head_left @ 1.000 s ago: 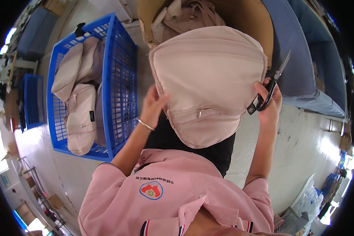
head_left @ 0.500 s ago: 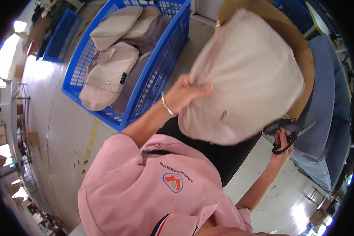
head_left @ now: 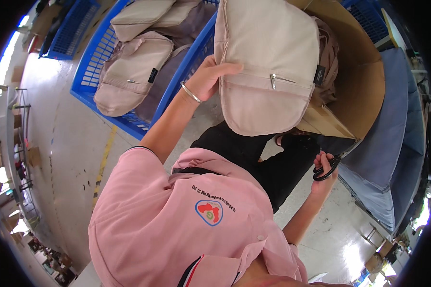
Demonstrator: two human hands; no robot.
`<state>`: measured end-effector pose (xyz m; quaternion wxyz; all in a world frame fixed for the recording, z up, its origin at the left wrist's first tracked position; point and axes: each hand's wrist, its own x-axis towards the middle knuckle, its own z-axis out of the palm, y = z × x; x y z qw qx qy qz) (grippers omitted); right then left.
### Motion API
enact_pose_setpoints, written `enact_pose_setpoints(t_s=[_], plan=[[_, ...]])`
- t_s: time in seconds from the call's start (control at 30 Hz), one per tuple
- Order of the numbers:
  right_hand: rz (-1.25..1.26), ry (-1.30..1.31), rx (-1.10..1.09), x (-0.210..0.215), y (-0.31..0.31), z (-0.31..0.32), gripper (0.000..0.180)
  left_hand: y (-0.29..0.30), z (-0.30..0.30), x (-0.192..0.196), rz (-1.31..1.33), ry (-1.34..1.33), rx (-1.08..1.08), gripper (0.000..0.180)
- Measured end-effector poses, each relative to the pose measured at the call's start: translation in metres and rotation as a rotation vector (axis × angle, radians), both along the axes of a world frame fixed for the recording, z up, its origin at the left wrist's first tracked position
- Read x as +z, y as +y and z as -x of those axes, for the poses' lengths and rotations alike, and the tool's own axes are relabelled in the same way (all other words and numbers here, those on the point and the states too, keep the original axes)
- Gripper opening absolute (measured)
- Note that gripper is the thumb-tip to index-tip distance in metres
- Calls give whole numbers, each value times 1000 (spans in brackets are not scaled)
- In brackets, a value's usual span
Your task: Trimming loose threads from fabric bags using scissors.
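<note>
A beige fabric bag [head_left: 268, 52] with a zip pocket and a small dark label hangs from my left hand [head_left: 210, 78]. The thumb lies across its face and the fingers go behind its left edge. My right hand [head_left: 324, 168], lower on the right, is closed round the black handles of a pair of scissors [head_left: 334, 165]. Their blades point up and away, apart from the bag. Behind the bag an open cardboard box [head_left: 366, 71] shows more pinkish fabric near its mouth. Similar bags [head_left: 134, 67] lie in the blue plastic crate [head_left: 165, 103] on the left.
A grey-blue fabric-covered bin or stack [head_left: 388, 129] stands right of the box. Other blue crates [head_left: 72, 33] stand at the far left and far right. A yellow line [head_left: 103, 167] runs along the grey floor. Shelving [head_left: 24, 115] lines the left side.
The bag has moved up and left and now shows its zip pocket and label side. My right hand has shifted slightly left with the scissors. The view has also shifted a little.
</note>
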<state>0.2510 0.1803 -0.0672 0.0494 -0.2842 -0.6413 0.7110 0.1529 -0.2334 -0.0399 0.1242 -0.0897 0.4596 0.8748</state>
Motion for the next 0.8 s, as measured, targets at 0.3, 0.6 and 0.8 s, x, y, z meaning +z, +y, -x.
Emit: enact_pose_setpoints(t_s=[0.3, 0.6, 0.8], plan=[[40, -50, -41, -17, -4, -21, 24, -4, 0, -13, 62, 30, -4, 43], [-73, 18, 150, 12, -56, -22, 25, 27, -16, -15, 145, 143, -79, 47], [-290, 206, 279, 41, -103, -16, 19, 58, -21, 0, -95, -53, -20, 69]])
